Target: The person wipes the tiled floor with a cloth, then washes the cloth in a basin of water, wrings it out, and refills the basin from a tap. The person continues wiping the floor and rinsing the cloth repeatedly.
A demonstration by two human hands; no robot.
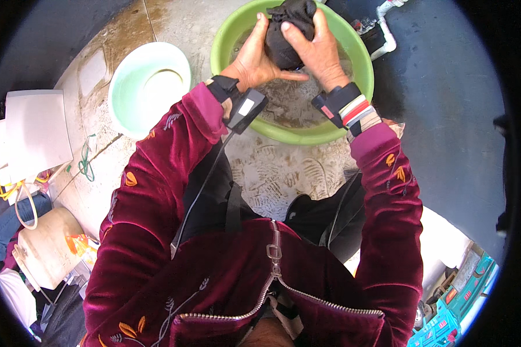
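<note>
A bunched-up black cloth (286, 49) is held between my two hands above a green basin (366, 63). My left hand (250, 61) cups the bundle from its left and underside, its thumb pointing up along the edge. From the right, my right hand (323, 53) grips it, the thumb pressed onto the near face; its other fingers are mostly hidden behind the cloth. Murky, brownish water (289, 104) stands in the basin below. What kind of garment or cloth it is I cannot make out.
A pale green-white basin (176, 69) stands to the left on the wet floor. White pipes (386, 37) run near the dark wall at the right. Further left are a beige bin (49, 248) and a white box (37, 127). Teal tool cases (451, 312) lie at the lower right.
</note>
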